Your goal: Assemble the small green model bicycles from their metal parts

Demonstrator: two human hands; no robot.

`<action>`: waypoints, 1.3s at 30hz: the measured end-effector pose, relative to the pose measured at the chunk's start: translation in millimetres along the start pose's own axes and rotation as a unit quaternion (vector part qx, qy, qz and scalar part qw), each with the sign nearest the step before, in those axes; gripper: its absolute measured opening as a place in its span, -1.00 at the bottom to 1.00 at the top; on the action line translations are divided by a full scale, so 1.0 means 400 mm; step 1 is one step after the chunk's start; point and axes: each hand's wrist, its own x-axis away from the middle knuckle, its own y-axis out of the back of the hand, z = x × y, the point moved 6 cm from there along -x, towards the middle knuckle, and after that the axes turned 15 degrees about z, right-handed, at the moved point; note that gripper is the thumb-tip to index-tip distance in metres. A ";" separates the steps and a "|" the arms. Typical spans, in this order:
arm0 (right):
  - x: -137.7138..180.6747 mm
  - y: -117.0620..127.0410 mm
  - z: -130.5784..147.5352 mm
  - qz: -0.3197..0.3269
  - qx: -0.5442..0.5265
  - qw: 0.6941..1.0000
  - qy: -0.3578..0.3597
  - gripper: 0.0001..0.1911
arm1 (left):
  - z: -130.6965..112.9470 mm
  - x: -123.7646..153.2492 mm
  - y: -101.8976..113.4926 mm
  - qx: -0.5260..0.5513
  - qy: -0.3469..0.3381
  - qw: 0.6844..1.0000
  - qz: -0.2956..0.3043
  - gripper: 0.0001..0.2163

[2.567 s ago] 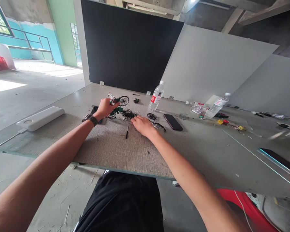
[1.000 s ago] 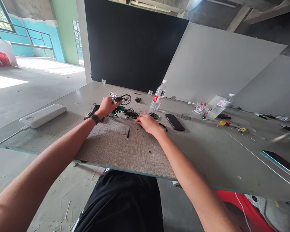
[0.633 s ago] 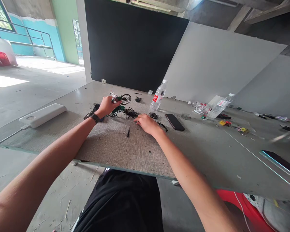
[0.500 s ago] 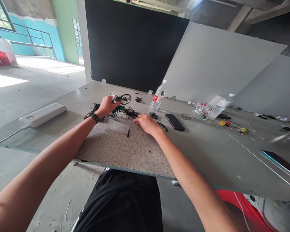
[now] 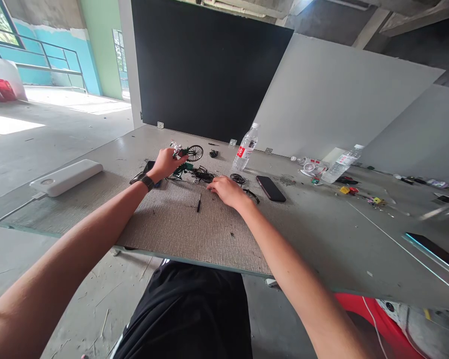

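Observation:
My left hand [image 5: 166, 163], with a dark watch on the wrist, is closed on a small green model bicycle [image 5: 182, 155] near its handlebars. The spoked front wheel [image 5: 195, 153] sticks out to the right of my fingers. My right hand [image 5: 226, 190] rests low over the table, beside the dark chain and pedal parts [image 5: 202, 174] of the model. Its fingers are bent together, and whatever is between the fingertips is too small to make out. A loose black wheel [image 5: 237, 178] and a curved black piece [image 5: 251, 196] lie next to it. Nearer me lies a small screwdriver [image 5: 198, 203].
A phone [image 5: 271, 189] and an upright water bottle [image 5: 246, 147] stand to the right of my hands. A white power bank [image 5: 66, 178] with a cable lies at the left. Another bottle [image 5: 342, 164] and scattered small parts [image 5: 348, 190] are farther right. A black panel [image 5: 213, 70] rises behind.
My right hand has shifted very slightly to the left. My left hand stays on the model bicycle.

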 end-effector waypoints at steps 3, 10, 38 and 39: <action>-0.002 -0.002 0.002 0.023 0.012 1.000 -0.002 -0.69 | 0.000 0.000 0.000 0.003 -0.004 1.000 -0.003 -0.67; -0.002 -0.001 0.010 0.017 0.039 0.999 -0.009 -0.72 | -0.001 0.000 -0.001 0.000 -0.007 1.000 -0.007 -0.65; 0.005 -0.012 0.017 -0.014 0.159 0.987 0.007 -0.71 | 0.001 -0.001 0.000 0.000 0.005 1.000 -0.001 -0.69; 0.008 -0.005 0.013 -0.032 0.140 0.990 0.007 -0.70 | 0.001 -0.001 0.000 -0.001 0.004 1.000 -0.002 -0.68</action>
